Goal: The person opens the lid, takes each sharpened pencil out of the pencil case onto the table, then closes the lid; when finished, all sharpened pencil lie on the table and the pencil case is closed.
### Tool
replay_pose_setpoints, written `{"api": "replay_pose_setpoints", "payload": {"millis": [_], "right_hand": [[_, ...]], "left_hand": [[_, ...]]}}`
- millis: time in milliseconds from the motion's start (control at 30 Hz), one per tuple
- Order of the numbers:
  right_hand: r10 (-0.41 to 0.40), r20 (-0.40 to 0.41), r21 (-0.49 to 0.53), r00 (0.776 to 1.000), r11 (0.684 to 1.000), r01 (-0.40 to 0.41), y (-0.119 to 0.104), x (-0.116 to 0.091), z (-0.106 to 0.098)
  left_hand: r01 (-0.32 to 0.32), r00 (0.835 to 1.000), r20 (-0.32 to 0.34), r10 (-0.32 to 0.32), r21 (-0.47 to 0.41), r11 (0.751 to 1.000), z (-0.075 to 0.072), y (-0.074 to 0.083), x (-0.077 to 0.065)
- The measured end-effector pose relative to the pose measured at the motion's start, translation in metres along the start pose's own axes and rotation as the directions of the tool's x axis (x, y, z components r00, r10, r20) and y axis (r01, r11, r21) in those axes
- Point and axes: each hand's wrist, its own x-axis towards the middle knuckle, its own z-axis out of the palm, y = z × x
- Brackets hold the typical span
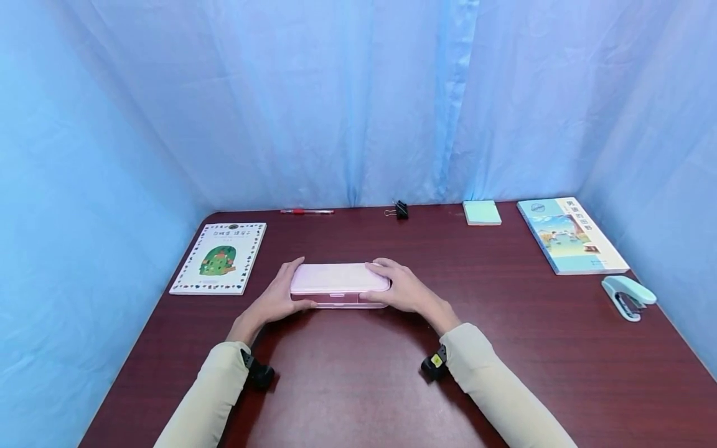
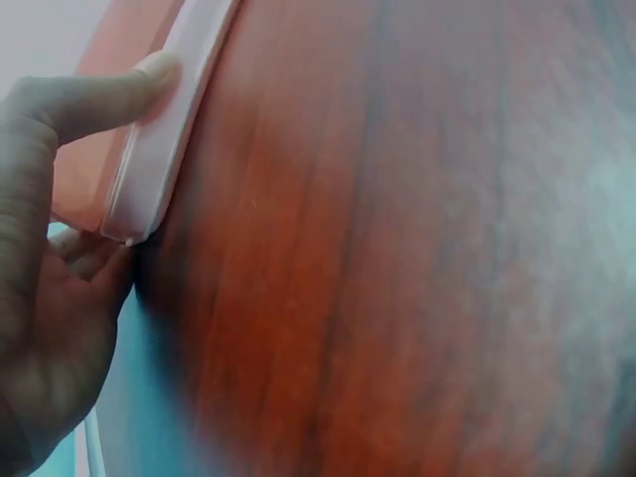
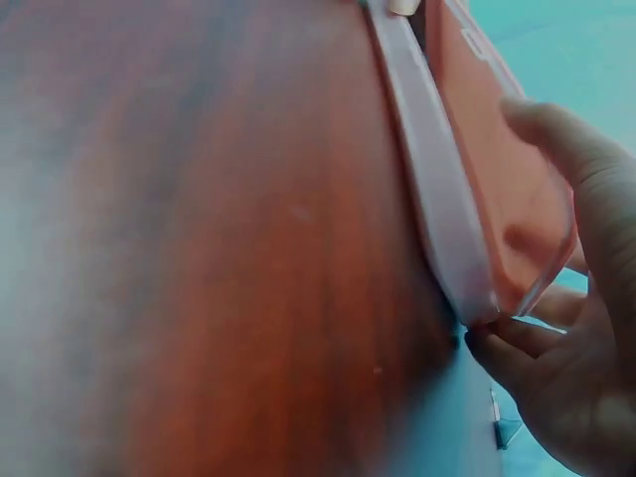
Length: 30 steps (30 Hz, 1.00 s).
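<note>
A pink pencil case (image 1: 340, 278) with a pale lid and translucent sides lies lengthwise across the dark red table, lid down on top. My left hand (image 1: 282, 291) grips its left end, thumb along the front side and fingers around the far edge. At the right end my right hand (image 1: 399, 286) holds it the same way, its thumb against the front near the latch. In the left wrist view the thumb presses the pale base (image 2: 164, 139) of the case. The right wrist view shows the thumb on the case's translucent side (image 3: 507, 199), with fingers wrapped behind the end.
A picture book (image 1: 218, 258) lies to the left, a red pen (image 1: 307, 211) and a black binder clip (image 1: 400, 210) at the back. Green sticky notes (image 1: 482, 213), a thicker book (image 1: 571, 236) and a mint stapler (image 1: 628, 297) sit to the right. Blue curtains (image 1: 336, 99) enclose the table.
</note>
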Motion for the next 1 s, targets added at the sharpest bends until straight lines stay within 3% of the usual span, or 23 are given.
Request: {"api": "replay_pose_setpoints", "payload": {"millis": [133,233,333,467,533,600,633,667,700,800,867,933,1000], "right_hand": [[0.121,-0.024,0.122,0.992,0.986,-0.117,0.002,0.007,-0.005],[0.246,-0.054,0.245,0.968,0.943,-0.225,0.002,0.016,-0.01],[0.375,-0.048,0.411,0.926,0.852,-0.324,0.001,0.027,-0.014],[0.488,0.003,0.652,0.873,0.661,-0.371,0.005,0.039,-0.016],[0.521,0.033,0.722,0.853,0.578,-0.381,0.009,0.043,-0.016],[0.536,0.051,0.752,0.843,0.535,-0.385,0.012,0.044,-0.015],[0.537,0.05,0.755,0.842,0.532,-0.384,0.013,0.044,-0.015],[0.532,0.033,0.757,0.846,0.54,-0.369,0.014,0.044,-0.015],[0.529,-0.004,0.737,0.849,0.575,-0.355,0.013,0.043,-0.016],[0.46,-0.24,0.605,0.855,0.76,-0.239,0.007,0.041,-0.018],[0.369,-0.406,0.491,0.836,0.859,-0.141,0.002,0.039,-0.019],[0.262,-0.486,0.401,0.834,0.915,-0.054,-0.003,0.038,-0.019],[0.166,-0.449,0.386,0.878,0.922,0.023,-0.008,0.036,-0.016]], "left_hand": [[0.018,1.0,-0.022,-0.02,-0.119,0.993,-0.001,-0.004,0.0],[-0.023,0.999,-0.033,0.016,-0.213,0.977,-0.002,0.0,-0.001],[-0.053,0.999,-0.021,0.05,-0.264,0.963,-0.002,0.0,0.001],[-0.053,0.999,-0.006,0.054,-0.25,0.967,-0.003,-0.004,0.004],[-0.055,0.998,0.0,0.056,-0.206,0.977,-0.004,-0.004,0.004],[-0.056,0.998,0.014,0.058,-0.147,0.988,-0.006,-0.002,0.003],[-0.054,0.998,0.022,0.056,-0.114,0.992,-0.007,-0.001,0.003],[-0.048,0.998,0.031,0.05,-0.083,0.995,-0.008,-0.001,0.002],[-0.038,0.998,0.039,0.04,-0.058,0.998,-0.009,0.001,0.002],[-0.012,0.997,0.07,0.014,-0.028,1.0,-0.011,0.004,0.002],[0.006,0.996,0.094,-0.003,-0.031,1.0,-0.013,0.006,0.003],[0.017,0.994,0.111,-0.013,-0.036,0.999,-0.015,0.007,0.004],[0.029,0.992,0.124,-0.024,-0.038,0.999,-0.016,0.007,0.006]]}}
